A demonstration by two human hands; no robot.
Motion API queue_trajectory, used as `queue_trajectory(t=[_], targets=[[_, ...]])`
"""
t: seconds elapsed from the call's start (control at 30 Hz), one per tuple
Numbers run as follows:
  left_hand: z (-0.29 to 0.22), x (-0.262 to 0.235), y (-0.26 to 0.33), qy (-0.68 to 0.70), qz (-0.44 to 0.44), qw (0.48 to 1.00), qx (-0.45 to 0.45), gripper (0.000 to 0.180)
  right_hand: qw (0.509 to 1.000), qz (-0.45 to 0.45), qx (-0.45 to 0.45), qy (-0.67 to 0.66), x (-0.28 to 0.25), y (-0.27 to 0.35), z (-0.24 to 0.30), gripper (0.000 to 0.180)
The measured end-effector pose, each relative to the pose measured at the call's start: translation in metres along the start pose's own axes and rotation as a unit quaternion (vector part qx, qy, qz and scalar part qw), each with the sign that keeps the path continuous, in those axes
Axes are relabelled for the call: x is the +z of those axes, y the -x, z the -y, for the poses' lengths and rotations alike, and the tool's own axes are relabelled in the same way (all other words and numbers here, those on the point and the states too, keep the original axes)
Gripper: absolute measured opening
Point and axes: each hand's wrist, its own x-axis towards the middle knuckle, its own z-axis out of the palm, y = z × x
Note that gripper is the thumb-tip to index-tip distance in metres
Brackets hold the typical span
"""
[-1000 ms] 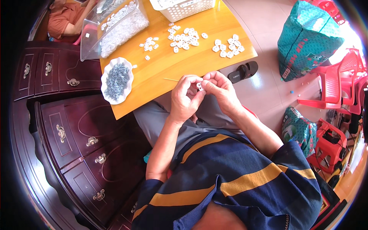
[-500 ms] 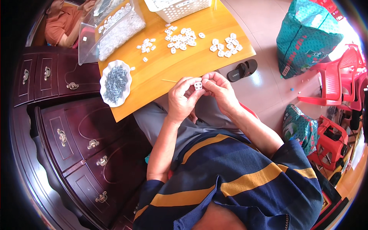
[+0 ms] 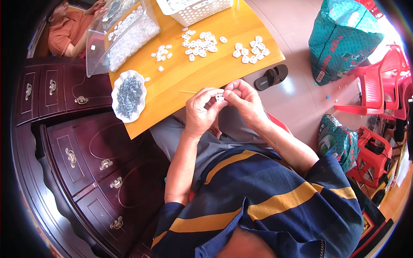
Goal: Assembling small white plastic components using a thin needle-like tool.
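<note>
Above my lap, close to the table's near edge, my left hand point(image 3: 201, 110) pinches a small white plastic piece with dark holes point(image 3: 220, 97) between thumb and fingertips. My right hand point(image 3: 244, 99) is closed at the piece's right side, its thumb and fingers pressed together there; whether a smaller part sits between them is too small to see. On the wooden table point(image 3: 172, 86), several similar white pieces lie in a large pile point(image 3: 201, 45), a pile to the right point(image 3: 251, 50) and a small pile to the left point(image 3: 161, 53). A scalloped white dish point(image 3: 142, 103) holds many small grey metal parts point(image 3: 129, 95).
A clear plastic bin point(image 3: 95, 56) of white parts and a white perforated basket point(image 3: 202, 13) stand at the back. A thin yellow stick point(image 3: 187, 91) juts over the near edge. Dark drawers point(image 3: 86, 142) are left; a black sandal point(image 3: 271, 78), teal bag point(image 3: 344, 41) and red chair point(image 3: 371, 92) are right.
The white piece has turned in my fingers, so its face with the holes shows less squarely. Both hands stay close together. The view has shifted slightly.
</note>
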Motion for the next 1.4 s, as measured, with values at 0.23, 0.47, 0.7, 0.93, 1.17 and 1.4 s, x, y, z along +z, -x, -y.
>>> queue_trajectory(t=[0.23,0.47,0.7,0.93,1.17,1.4], targets=[[-0.001,-0.003,-0.002,-0.018,0.003,1.0,-0.002,0.024,0.999,0.007,-0.028,0.015,0.001,0.002,-0.001,0.008],[0.002,-0.006,-0.006,-0.032,0.012,0.999,0.03,0.023,0.997,0.005,-0.047,0.059,0.001,0.003,-0.001,0.006],[0.001,0.0,-0.006,0.004,0.006,1.0,-0.014,0.022,0.997,-0.01,-0.047,0.053,0.002,0.002,0.0,0.006],[0.001,-0.006,-0.011,0.028,0.022,0.999,-0.034,0.022,0.997,-0.013,-0.045,0.063,0.006,-0.002,0.005,0.005],[0.002,-0.009,-0.017,0.026,0.037,0.999,-0.01,0.019,0.997,-0.008,-0.046,0.061,0.002,-0.004,0.007,0.007],[0.013,-0.044,-0.053,-0.098,-0.014,0.995,0.003,0.043,0.992,-0.046,-0.045,0.11,-0.006,-0.013,0.023,0.007]])
